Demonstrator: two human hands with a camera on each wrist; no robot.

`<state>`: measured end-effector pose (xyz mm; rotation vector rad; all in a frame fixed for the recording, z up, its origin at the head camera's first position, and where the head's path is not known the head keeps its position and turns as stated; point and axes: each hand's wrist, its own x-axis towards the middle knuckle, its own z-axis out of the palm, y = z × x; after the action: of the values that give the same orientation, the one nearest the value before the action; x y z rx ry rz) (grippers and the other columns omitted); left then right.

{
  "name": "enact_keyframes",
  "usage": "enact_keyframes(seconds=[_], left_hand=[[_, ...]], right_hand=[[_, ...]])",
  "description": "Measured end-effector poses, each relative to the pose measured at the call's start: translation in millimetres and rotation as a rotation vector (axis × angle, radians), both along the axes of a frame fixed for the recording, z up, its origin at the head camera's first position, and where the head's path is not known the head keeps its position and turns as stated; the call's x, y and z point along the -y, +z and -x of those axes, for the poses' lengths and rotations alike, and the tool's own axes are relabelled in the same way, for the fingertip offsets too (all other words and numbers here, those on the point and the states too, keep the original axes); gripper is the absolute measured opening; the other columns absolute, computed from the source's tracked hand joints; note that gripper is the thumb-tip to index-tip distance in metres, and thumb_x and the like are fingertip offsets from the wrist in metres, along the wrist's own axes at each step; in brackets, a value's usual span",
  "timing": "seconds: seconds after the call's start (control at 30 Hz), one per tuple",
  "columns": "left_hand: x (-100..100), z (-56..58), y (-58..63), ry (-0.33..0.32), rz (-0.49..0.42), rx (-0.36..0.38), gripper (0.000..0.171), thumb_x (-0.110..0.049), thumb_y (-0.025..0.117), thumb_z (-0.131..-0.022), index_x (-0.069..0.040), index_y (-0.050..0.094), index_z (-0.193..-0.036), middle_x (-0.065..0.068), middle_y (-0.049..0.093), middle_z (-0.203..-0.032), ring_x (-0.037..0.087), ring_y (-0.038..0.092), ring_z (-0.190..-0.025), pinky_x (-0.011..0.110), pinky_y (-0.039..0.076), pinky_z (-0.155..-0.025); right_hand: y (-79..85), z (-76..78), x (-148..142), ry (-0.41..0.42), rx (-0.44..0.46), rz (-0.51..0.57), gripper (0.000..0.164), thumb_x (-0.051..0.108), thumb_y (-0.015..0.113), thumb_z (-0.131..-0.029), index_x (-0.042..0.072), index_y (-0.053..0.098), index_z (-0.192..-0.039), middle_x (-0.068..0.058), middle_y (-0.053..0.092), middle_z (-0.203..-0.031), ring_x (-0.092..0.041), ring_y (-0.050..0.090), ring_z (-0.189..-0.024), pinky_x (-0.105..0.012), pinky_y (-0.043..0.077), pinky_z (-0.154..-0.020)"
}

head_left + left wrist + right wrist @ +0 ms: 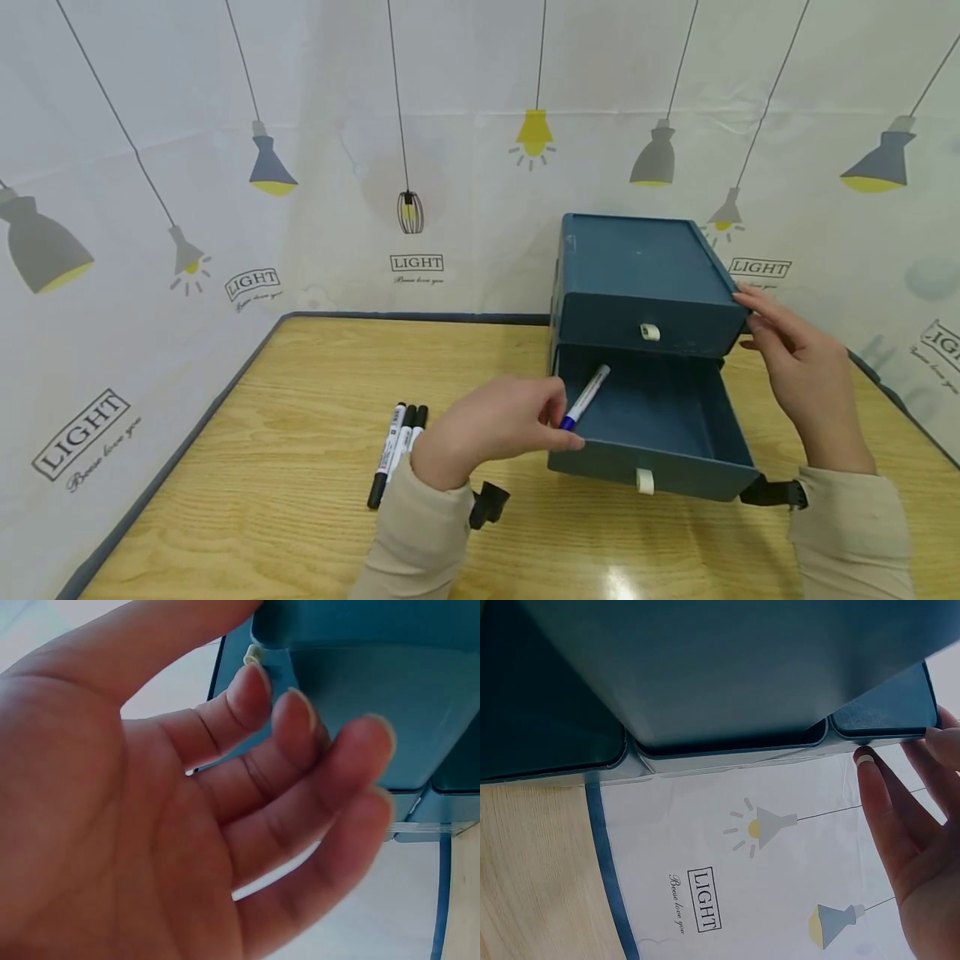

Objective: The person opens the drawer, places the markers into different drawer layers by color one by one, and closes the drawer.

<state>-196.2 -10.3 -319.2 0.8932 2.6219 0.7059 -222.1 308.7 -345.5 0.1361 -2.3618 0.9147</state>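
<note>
head view: in the pulled-out, blue plastic drawer (600, 463) of a blue boxy cabinet (637, 258), a white marker with a blue cap (589, 395), lying slantwise by the left wall. just beside the cap, left hand (498, 422), loosely curled, grasping nothing, thumb at the front rim. at the cabinet's top right edge, right hand (810, 379), fingertips touching without clenching, probably for steadiness. on the wooden table (300, 417), black-capped white markers (389, 448) side by side.

left wrist view: bare palm, no marker within, confirmed only here.

right wrist view: another blue section (544, 697) beneath the drawer, hidden from the head.
</note>
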Motion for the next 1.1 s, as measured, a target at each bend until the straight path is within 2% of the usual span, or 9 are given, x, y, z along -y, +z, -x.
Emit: enact_keyframes(seconds=[0.33, 0.77, 1.1], left_hand=[[-3.1, -0.7, -2.6, -0.002, 0.041, 0.034, 0.028, -0.038, 0.065, -0.080, -0.017, 0.050, -0.072, -0.003, 0.046, -0.062, 0.011, 0.040, -0.053, 0.023, 0.033, -0.047], [-5.3, -1.0, -3.9, 0.002, 0.051, 0.017, 0.031, -0.040, 0.065, -0.079, -0.017, 0.047, -0.071, -0.003, 0.043, -0.061, 0.012, 0.040, -0.051, 0.024, 0.031, -0.047], [-8.4, -1.6, -5.1, -0.012, 0.052, -0.028, 0.030, -0.041, 0.063, -0.080, -0.018, 0.047, -0.070, -0.005, 0.044, -0.060, 0.010, 0.040, -0.050, 0.024, 0.032, -0.047]], right_hand=[[0.1, -0.7, -0.3, 0.006, -0.006, 0.003, 0.034, 0.024, 0.042, -0.095, 0.035, 0.050, -0.126, 0.015, 0.042, -0.132, 0.014, 0.050, -0.090, -0.005, 0.039, -0.069], [-0.2, 0.2, 0.4, 0.014, -0.007, 0.009, 0.034, 0.023, 0.042, -0.095, 0.034, 0.050, -0.126, 0.016, 0.042, -0.132, 0.013, 0.050, -0.093, -0.005, 0.039, -0.069], [0.1, -0.3, 0.9, 0.009, -0.006, 0.012, 0.034, 0.023, 0.042, -0.095, 0.034, 0.050, -0.126, 0.016, 0.042, -0.132, 0.012, 0.050, -0.093, -0.005, 0.039, -0.069]])
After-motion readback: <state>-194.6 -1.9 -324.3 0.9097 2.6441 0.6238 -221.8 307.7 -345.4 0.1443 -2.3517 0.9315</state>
